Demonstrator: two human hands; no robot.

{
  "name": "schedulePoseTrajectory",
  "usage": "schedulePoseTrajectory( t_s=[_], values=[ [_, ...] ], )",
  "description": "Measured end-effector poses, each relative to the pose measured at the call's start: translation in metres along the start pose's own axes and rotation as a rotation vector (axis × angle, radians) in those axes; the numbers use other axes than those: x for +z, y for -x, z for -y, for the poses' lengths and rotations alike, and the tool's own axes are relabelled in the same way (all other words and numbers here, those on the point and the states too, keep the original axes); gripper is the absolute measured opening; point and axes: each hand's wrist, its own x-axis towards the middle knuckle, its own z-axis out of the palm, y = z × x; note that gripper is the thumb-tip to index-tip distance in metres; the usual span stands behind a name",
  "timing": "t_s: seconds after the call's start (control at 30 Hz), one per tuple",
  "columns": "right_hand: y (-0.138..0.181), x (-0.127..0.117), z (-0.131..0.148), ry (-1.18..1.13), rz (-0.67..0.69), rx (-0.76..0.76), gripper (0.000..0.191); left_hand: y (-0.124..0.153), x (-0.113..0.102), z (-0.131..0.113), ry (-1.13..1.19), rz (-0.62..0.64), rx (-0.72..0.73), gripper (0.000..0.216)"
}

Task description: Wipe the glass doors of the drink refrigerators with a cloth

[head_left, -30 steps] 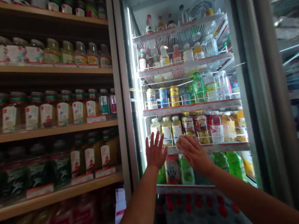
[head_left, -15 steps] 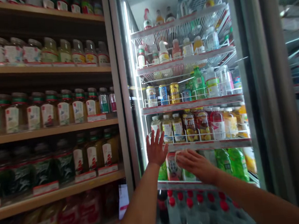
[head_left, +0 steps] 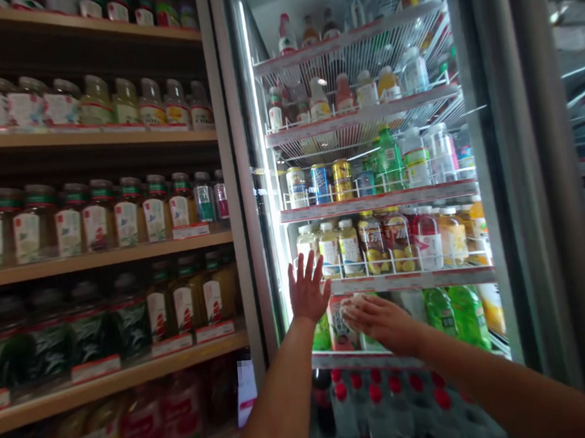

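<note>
Your left hand is wide, fingers spread and pointing up, in front of the left part of the fridge. Just beyond it stand pale bottles behind the wire guard. Your right hand is nearly flat, fingers close together and pointing left, just below the shelf rail and before a red pack. A pale thing shows at its fingertips; whether you grip it, or what it is, I can't make out. Reflections at the left suggest glass between you and the drinks, though contact is unclear.

As for progress, you seem to be mid-work at the fridge front: no bottle shows in either hand, and the drinks stand on their shelves, green bottles to the right, red-capped bottles lower down. How much is done or left doesn't show.
</note>
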Motion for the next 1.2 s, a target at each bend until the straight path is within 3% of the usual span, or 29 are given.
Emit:
schedulePoseTrajectory(
  t_s=[0.13,0.2,0.4,0.47,0.57,0.63,0.8,0.87,1.0,1.07,1.2],
  values=[
    [-0.017,-0.013,-0.027,0.066,-0.119,0.365,0.055,0.001,0.002,0.0,-0.011,0.004,-0.006,0.062],
    [-0.018,-0.01,-0.026,0.085,-0.154,0.465,0.056,0.001,0.002,0.0,-0.016,0.005,-0.009,0.063],
    [-0.005,0.008,0.008,-0.031,0.022,-0.003,0.04,0.001,0.001,0.001,-0.018,-0.007,0.004,0.064],
    [-0.012,0.0,-0.003,-0.019,0.018,0.068,0.043,0.001,0.002,0.001,-0.016,-0.015,0.007,0.063],
    [-0.023,-0.013,-0.024,0.04,-0.075,0.33,0.052,0.001,0.002,0.001,-0.013,-0.018,0.003,0.062],
    [-0.022,-0.012,-0.023,0.063,-0.122,0.39,0.053,0.001,0.002,0.001,-0.011,-0.015,-0.002,0.063],
    [-0.007,0.005,0.007,-0.021,0.0,0.041,0.043,0.002,0.001,0.0,-0.019,0.0,-0.001,0.066],
    [-0.01,0.003,0.003,-0.027,0.018,0.047,0.045,0.001,0.001,0.0,-0.018,-0.006,0.0,0.065],
    [-0.02,-0.009,-0.021,0.032,-0.083,0.319,0.056,0.001,0.002,0.001,-0.011,-0.018,0.004,0.063],
    [-0.017,-0.007,-0.019,0.046,-0.117,0.366,0.058,0.001,0.002,0.001,-0.011,-0.02,0.01,0.063],
    [-0.004,0.005,0.002,-0.009,-0.006,0.088,0.059,0.002,0.002,0.001,-0.015,-0.014,0.008,0.064]
  ],
)
